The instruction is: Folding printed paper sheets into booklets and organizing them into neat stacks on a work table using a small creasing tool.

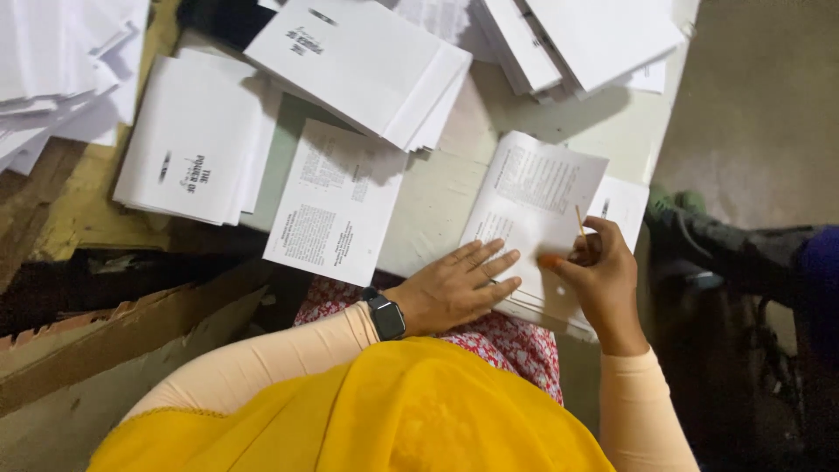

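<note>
Booklet stack (533, 197) under left hand (459, 284), right hand (599, 267).

This looks like a small print-finishing or bookbinding workshop. Stacks of folded white printed sheets (197, 140) crowd the pale table (437, 188) across the upper half of the frame, with more piles at the upper left (52, 61) and upper right (585, 39). A loose printed sheet (336, 201) lies in the middle. Flattened cardboard (122, 332) sits at the lower left, and bare concrete floor (760, 105) shows at the right.
</note>
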